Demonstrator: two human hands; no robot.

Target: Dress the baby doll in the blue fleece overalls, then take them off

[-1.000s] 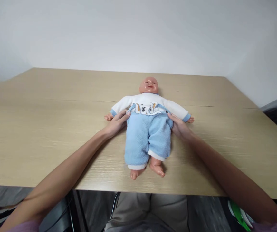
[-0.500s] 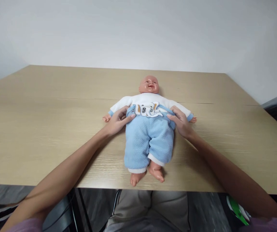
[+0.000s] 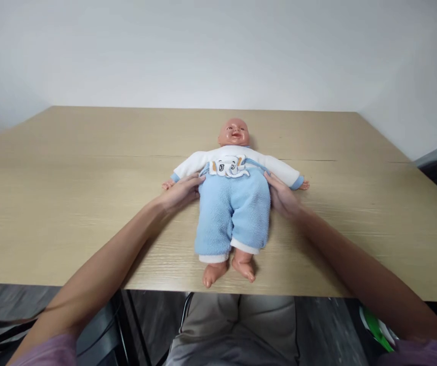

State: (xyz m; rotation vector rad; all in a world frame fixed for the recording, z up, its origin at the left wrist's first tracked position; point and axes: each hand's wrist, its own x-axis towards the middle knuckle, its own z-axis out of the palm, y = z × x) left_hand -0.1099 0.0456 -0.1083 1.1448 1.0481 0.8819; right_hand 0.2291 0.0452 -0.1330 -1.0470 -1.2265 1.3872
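Note:
A baby doll (image 3: 235,134) lies on its back on the table, head away from me and bare feet towards me. It wears a white top (image 3: 195,163) with blue cuffs and light blue fleece trousers (image 3: 214,213) with white hems. An elephant face patch (image 3: 226,166) lies at the top of the trousers, over the chest. My left hand (image 3: 180,193) is closed on the trousers' left edge near the waist, fingers partly hidden beside the doll. On the opposite edge, my right hand (image 3: 284,197) grips the trousers with its thumb on top; its other fingertips are hidden.
The pale wooden table (image 3: 89,203) reaches back to a white wall (image 3: 218,51). A narrow seam crosses the tabletop. Below the near edge are my legs (image 3: 260,325), a chair at the left and a green and white object (image 3: 376,328) on the right.
The upper edge of the trousers and the elephant patch have moved a little up the doll's chest. My thumbs have slid outward to the trousers' sides, and the trouser legs lie smoother.

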